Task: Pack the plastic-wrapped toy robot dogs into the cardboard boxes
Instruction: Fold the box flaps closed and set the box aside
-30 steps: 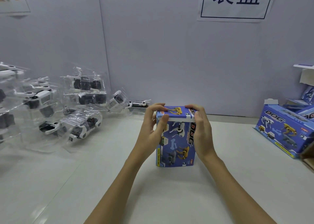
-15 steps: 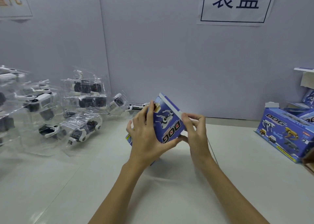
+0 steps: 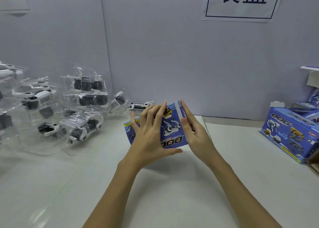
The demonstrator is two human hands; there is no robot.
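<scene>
A blue cardboard box (image 3: 172, 129) printed with "DOG" and robot dogs is held tilted above the white table (image 3: 172, 189), its print upside down to me. My left hand (image 3: 150, 138) lies across its front face with straight, spread fingers, the thumb along the lower edge. My right hand (image 3: 195, 134) presses flat against the box's right end with straight fingers. Plastic-wrapped toy robot dogs (image 3: 81, 127) lie piled at the left. One more wrapped dog (image 3: 139, 105) lies just behind the box.
A second blue DOG box (image 3: 290, 132) lies on its side at the right edge, with more opened boxes (image 3: 315, 96) behind it. A grey wall with a paper sign (image 3: 241, 1) closes the back. A brown carton corner (image 3: 315, 160) shows at far right.
The box stood upright between both hands, then was lifted and tipped over to the left. My fingers have straightened, and the right hand now lies flat against the box's end.
</scene>
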